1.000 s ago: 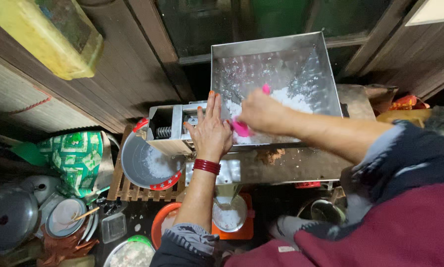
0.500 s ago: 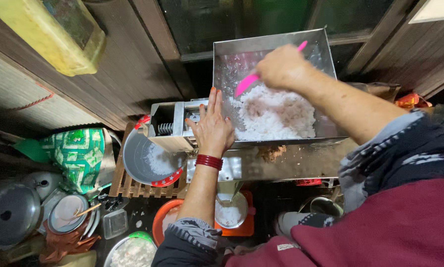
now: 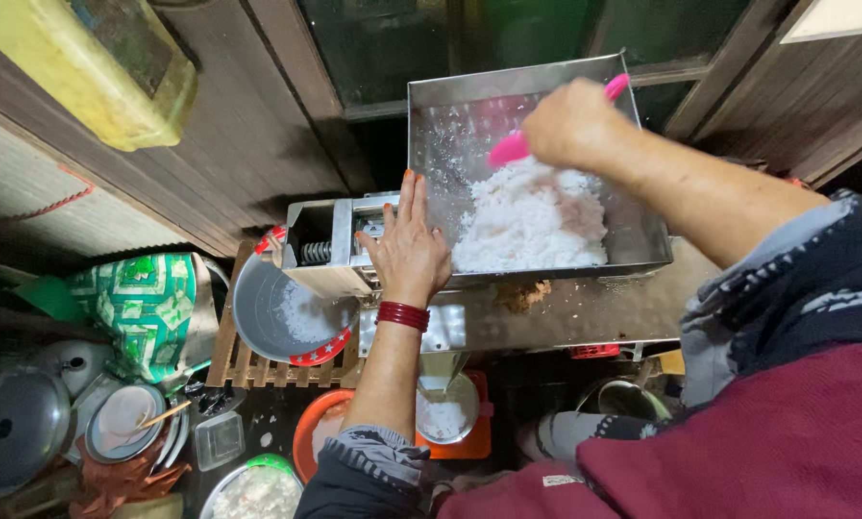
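Note:
A steel tray on top of a metal grinding machine holds a heap of white grated flakes. My right hand grips a pink scraper over the far side of the heap. My left hand rests flat, fingers together, on the tray's left rim beside the machine's feed opening. A red bangle sits on that wrist. Below the machine's spout a grey bowl with a red rim holds some white flakes.
A wooden slat rack carries the grey bowl. Lower down stand an orange tub, a small white container, steel pots and a green patterned cloth. A yellow canister sits at upper left.
My right hand moved from the tray's near left corner up to its far side with the pink scraper, and the white flakes now lie gathered in a heap. My left hand stayed put.

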`<state>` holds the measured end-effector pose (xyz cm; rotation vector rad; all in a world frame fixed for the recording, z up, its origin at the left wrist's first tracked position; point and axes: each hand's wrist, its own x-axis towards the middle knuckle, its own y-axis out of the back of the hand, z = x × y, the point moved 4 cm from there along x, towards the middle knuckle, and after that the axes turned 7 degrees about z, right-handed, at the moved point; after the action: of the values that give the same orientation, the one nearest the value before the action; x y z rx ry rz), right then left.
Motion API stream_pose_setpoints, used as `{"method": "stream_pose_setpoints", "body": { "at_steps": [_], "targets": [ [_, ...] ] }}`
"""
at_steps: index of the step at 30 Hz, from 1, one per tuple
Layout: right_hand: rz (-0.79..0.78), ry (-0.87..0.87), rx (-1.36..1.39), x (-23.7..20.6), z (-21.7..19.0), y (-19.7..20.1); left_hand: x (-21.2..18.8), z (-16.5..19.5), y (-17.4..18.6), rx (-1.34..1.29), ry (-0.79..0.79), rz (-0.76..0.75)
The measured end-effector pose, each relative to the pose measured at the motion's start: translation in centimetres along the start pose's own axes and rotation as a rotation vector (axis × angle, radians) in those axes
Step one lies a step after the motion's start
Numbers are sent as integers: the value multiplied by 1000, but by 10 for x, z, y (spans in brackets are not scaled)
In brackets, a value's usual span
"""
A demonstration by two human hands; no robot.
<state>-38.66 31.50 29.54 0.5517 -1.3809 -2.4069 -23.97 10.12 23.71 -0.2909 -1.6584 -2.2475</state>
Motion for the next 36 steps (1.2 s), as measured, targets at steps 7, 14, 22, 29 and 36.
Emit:
{"method": "stream_pose_setpoints", "body": {
  "at_steps": [7,14,22,29,36],
  "targets": [
    [-178,-105,415,8,-25,-65,6,-4,-2,13,21,-16],
    [-282,-19,264,-23,-28,-34,4,-4,-4,4,21,-15],
    [194,-18,94,11,-17,-14,4,-2,3,10,14,-29],
    [-115,120,127,18,-73,-53,2,-5,-3,47,1,-36],
    [-21,12,42,-70,-1,53,2,-3,-4,23,-10,-29]
  ]
}}
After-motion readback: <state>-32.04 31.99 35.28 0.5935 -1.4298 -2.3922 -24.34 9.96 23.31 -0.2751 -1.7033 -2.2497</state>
